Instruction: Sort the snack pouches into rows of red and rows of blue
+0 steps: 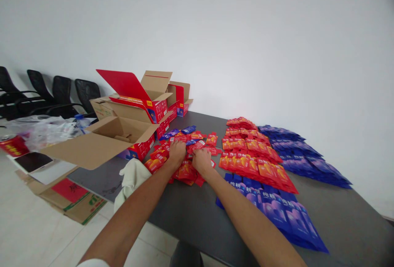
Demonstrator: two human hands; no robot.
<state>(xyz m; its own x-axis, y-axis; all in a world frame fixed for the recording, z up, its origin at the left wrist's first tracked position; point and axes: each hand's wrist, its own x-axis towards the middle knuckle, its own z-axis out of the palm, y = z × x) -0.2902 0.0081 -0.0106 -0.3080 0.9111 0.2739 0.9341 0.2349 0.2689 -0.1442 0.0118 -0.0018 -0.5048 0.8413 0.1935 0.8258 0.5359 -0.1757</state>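
A loose pile of small red packets [187,171] with orange fruit printed on them lies mid-table, with a few purple-blue packets [188,129] among them at the back. My left hand [177,152] reaches into the left side of the pile, its fingers curled down on a red packet. Close beside it, my right hand [202,160] is closed at the edge of another red packet [196,147]. Both sets of fingertips are partly hidden among the packets.
Right of the pile are overlapping rows of red packets [246,158] and blue packets [273,205], with more blue rows [308,162] behind. Open cardboard boxes [104,133] and red boxes [160,111] stand left. A pale cloth [134,179] lies near my left forearm; a phone [33,161] is farther left.
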